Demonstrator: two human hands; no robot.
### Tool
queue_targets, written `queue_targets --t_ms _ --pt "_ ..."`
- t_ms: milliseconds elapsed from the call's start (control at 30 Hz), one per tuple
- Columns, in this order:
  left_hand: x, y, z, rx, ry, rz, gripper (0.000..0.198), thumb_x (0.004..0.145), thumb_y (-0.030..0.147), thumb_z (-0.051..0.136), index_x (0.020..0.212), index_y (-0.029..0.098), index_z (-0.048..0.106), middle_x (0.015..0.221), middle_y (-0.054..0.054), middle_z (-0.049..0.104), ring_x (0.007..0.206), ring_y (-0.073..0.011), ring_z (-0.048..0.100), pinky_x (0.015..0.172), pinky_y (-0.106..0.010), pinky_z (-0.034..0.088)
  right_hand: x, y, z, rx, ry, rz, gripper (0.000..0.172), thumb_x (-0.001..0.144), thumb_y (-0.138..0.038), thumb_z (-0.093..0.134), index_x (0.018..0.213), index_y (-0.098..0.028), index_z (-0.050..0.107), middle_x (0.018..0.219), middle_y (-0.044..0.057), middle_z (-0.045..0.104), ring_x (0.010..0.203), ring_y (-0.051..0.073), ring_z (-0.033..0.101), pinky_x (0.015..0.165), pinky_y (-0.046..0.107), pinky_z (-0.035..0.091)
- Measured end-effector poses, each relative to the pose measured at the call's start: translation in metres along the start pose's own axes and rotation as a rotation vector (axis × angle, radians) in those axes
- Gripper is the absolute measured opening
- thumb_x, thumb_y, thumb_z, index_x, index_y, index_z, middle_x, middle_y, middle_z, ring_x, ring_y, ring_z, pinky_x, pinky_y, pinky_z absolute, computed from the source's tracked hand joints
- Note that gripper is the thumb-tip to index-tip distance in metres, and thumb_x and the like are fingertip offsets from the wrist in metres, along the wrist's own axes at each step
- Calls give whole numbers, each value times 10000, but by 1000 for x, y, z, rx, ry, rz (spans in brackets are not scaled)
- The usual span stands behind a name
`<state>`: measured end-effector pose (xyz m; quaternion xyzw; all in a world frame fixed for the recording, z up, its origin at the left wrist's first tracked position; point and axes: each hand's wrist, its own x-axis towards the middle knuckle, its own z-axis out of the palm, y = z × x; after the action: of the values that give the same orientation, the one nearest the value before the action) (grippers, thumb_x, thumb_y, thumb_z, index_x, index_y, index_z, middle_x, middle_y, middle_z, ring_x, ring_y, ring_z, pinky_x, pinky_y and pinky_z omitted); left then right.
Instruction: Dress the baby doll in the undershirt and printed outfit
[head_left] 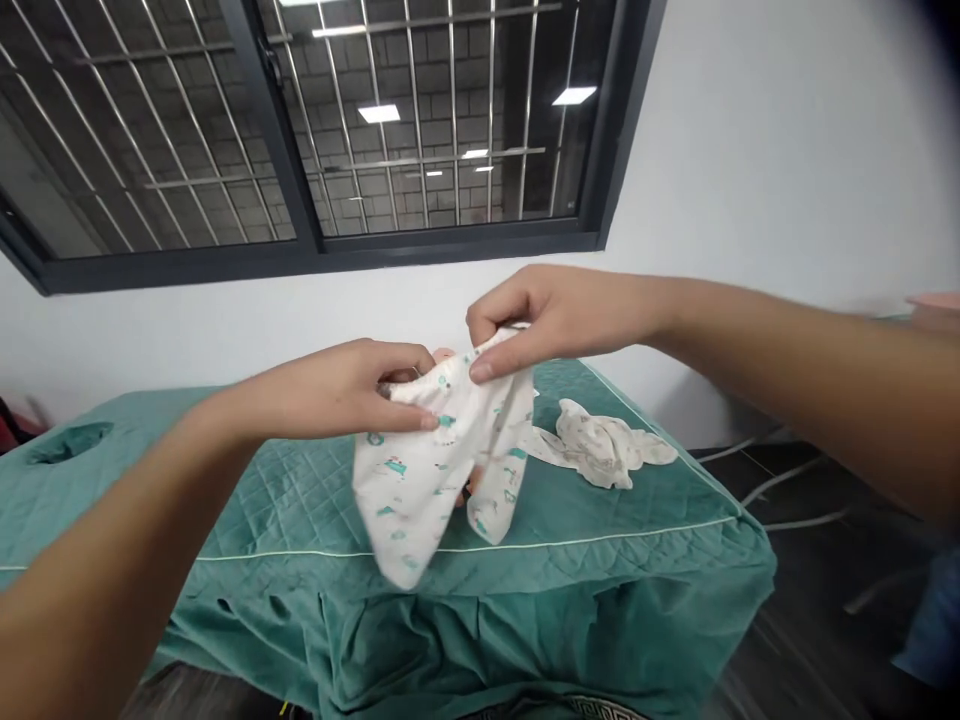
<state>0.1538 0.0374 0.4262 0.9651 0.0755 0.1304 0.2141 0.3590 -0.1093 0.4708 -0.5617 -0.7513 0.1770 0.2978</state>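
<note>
A small pair of white baby pants [420, 480] with teal printed figures hangs in front of me, its two legs pointing down. My left hand [367, 390] is closed on the left side of the waistband, thumb in front. Higher up and to the right, my right hand [536, 315] pinches the same waistband between thumb and fingers. Behind the pants, a skin-coloured object [444, 354] shows only in small patches; most of it is hidden. To the right, a crumpled white printed baby garment [600, 445] lies on the green bed cover.
The bed with a quilted green cover [285, 500] stands against a white wall [765, 150]. Above it is a dark-framed window [420, 245] with metal bars outside. Pale cables [795, 490] run along the dark floor at right. Blue fabric [934, 620] shows at the lower right edge.
</note>
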Motion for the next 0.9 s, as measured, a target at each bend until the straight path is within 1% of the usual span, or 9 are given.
queue_targets --t_ms 167,267,333,433,500,567,733,800,900 --pt "-3 1 6 -17 320 -13 243 845 420 636 762 198 582 725 15 583 675 -139 541 596 -222 397 6 24 -28 -48 199 1 453 878 -573 607 730 -153 692 863 -54 621 896 101 617 757 230 440" --pt "-8 -9 2 25 275 -16 321 822 494 657 715 196 606 700 11 575 648 -137 549 590 -224 384 -1 47 -39 -89 319 141 497 878 -597 570 687 -152 684 916 -30 655 874 113 646 742 264 477" --pt "-15 -19 0 93 172 -27 375 779 557 693 678 204 616 647 17 552 575 -130 526 547 -223 345 -14 52 -37 -126 241 239 464 833 -592 638 672 -160 687 873 -24 670 792 112 647 699 271 488" --pt "-28 -32 3 155 19 -52 411 776 581 703 621 218 587 568 19 531 475 -121 454 485 -235 264 -37 47 -21 -181 -107 325 385 751 -550 768 657 -183 698 717 -34 651 638 103 593 601 254 468" --pt "-32 -37 10 147 12 -66 414 839 562 648 619 221 572 557 13 532 477 -125 445 484 -248 253 -45 41 -8 -169 -232 317 375 779 -543 758 652 -195 698 654 -30 632 591 103 562 557 249 450" --pt "-30 -39 20 119 116 -79 405 888 530 599 637 214 568 580 8 542 528 -133 470 514 -250 282 -44 38 4 -88 -215 272 387 830 -560 705 680 -203 706 665 -18 640 615 116 579 565 253 465" --pt "-6 -56 49 -132 569 -90 341 890 532 612 844 194 605 734 -5 577 716 -160 554 643 -265 421 -3 50 41 285 -26 167 404 856 -605 662 852 -210 749 849 28 702 832 176 661 717 296 550" --pt "7 -74 67 -289 696 -57 382 900 563 591 1063 218 595 903 -29 612 878 -193 617 742 -299 492 22 66 61 447 39 94 400 889 -595 634 955 -218 748 955 43 716 931 193 666 804 330 565" --pt "22 -114 112 -447 754 -71 602 856 540 663 1348 266 451 1241 -93 592 1174 -261 599 916 -371 519 59 103 95 621 142 -21 422 943 -573 573 1145 -227 705 1118 66 706 1067 216 649 926 395 555"
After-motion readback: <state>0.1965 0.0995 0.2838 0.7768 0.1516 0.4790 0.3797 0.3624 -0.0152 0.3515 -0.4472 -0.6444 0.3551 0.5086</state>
